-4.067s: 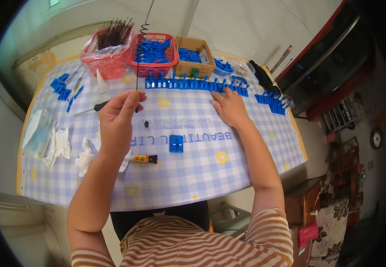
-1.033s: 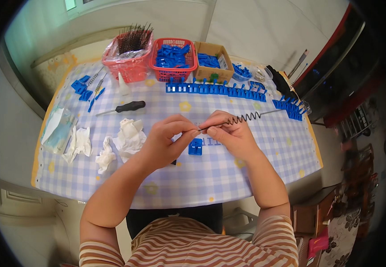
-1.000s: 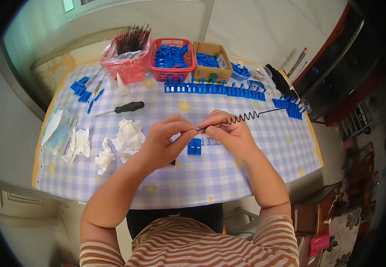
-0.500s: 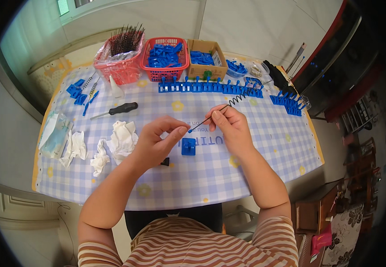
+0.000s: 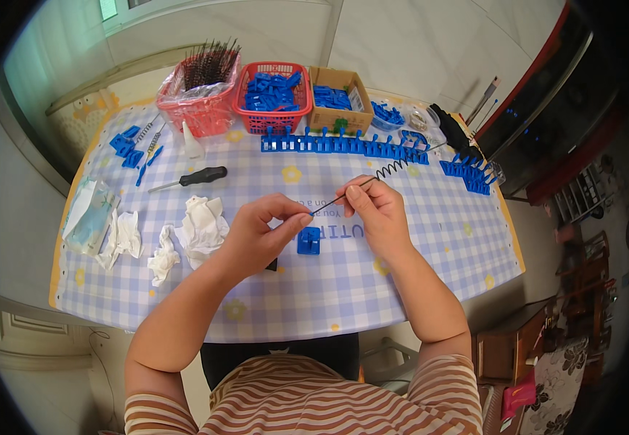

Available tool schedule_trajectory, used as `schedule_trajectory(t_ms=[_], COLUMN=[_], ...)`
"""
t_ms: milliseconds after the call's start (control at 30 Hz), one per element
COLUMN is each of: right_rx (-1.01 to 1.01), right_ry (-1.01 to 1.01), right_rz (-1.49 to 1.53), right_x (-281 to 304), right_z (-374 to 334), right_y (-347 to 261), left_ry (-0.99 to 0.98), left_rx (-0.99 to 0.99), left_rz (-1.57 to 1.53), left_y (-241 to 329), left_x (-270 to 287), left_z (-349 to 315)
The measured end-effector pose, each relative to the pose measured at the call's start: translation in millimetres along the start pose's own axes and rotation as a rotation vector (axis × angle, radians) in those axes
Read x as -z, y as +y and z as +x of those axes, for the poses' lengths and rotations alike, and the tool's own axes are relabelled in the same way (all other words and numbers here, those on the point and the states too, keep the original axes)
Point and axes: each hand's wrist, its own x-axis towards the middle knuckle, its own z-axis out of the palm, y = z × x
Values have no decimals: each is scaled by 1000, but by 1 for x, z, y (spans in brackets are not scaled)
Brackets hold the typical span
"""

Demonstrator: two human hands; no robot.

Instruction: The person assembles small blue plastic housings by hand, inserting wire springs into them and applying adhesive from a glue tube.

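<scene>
Coiled wire (image 5: 381, 174) slanting between two hands above the tabletop (image 5: 343, 297).
The right hand (image 5: 381, 212) has its grip clamped on the wire's straight part; the left hand (image 5: 265, 226) pinches the near end, thumb and forefinger together, with a speck of blue at the fingertips. The step in hand seems to be fine work at that end; the next move calls for a steady right grip and a light left one. Just below the fingertips lies a blue block (image 5: 308, 241); beyond, a screwdriver (image 5: 204, 175), a row of blue parts (image 5: 343, 143), a red basket (image 5: 274, 129) and a carton (image 5: 340, 119). Upside-down lettering (image 5: 343, 230) on the cloth is partly hidden by the hands; no brand is legible.
</scene>
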Motion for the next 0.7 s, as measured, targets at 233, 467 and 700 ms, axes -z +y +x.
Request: schedule_trajectory(t_ms=[233,467,700], right_rx=[5,-17,-93], right_ry=[33,26,-97], right_rz=[33,34,98], right_x=[-5,-2,-1], right_z=[-2,-3,-2], right_y=[3,5,3], left_ry=[19,22,-60], left_rx=[-5,-26,79], left_rz=[54,65,-187], left_y=[2,1,3], left_x=[-1,-3,4], left_z=[0,0,2])
